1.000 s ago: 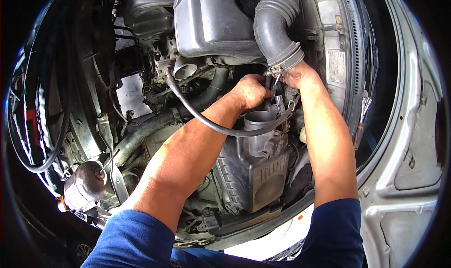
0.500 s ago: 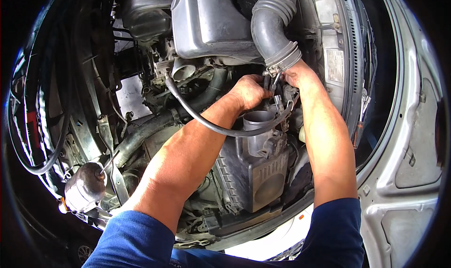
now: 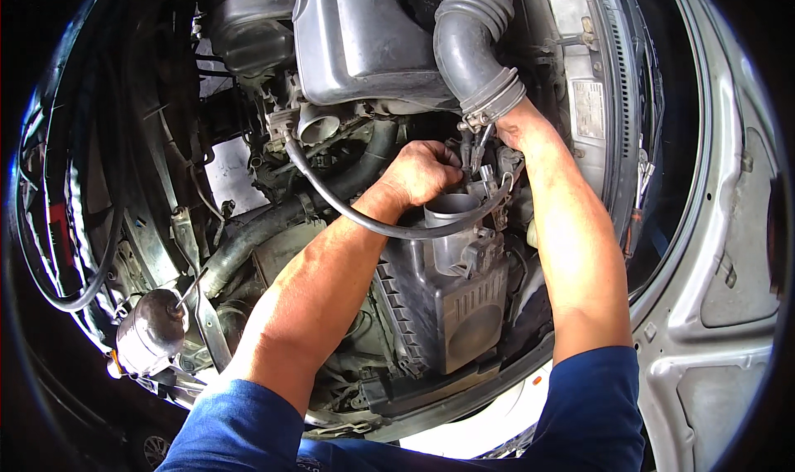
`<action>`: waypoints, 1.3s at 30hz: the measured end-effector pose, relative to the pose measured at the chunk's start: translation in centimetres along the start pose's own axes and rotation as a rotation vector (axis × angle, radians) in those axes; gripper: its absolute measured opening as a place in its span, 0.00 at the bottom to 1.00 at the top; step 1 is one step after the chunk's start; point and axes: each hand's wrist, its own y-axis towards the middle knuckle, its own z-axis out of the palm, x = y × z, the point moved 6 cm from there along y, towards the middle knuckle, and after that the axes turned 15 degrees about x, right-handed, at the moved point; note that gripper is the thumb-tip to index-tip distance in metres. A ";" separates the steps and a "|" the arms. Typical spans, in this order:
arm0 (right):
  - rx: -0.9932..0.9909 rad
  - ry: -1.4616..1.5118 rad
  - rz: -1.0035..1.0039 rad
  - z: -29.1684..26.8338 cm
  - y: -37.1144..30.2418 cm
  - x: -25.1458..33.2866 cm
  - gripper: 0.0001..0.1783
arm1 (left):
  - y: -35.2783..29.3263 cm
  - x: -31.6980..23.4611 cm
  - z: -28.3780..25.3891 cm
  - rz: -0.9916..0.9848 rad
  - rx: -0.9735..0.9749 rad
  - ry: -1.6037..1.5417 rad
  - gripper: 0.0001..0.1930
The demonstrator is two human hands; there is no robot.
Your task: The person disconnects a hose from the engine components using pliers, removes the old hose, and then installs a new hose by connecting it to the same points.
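- The black box (image 3: 476,315), with a round open neck (image 3: 439,218) on top, sits in the engine bay between the two forearms; all places below are told from it.
- The left hand (image 3: 421,174) is just beyond the box, close to its neck. The fingers are curled in, with the thumb toward the thin cables (image 3: 483,141); I cannot tell whether they are clamped on anything.
- The right hand (image 3: 520,126) is beyond the box and a little to its right, reaching in beneath the end of the bent duct (image 3: 468,54). Its fingertips are hidden, so I cannot tell whether they are apart, together or closed on a part.
- The bent duct stands beyond the box, its lower end apart from the neck and ringed by a metal clamp (image 3: 494,99).
- The thin cables lie just beyond the box's neck, between the hands and below the clamp.
- A black hose (image 3: 331,200) curves in from beyond and left of the box, crosses over the left wrist and passes in front of the neck.
- The large grey cover (image 3: 364,50) is well beyond the box, to its left.
- A round canister (image 3: 151,331) is well to the box's left.
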 end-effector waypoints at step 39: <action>0.086 0.012 0.108 1.2 -1.5 1.7 0.09 | 0.0 -1.1 0.2 0.124 0.053 0.121 0.12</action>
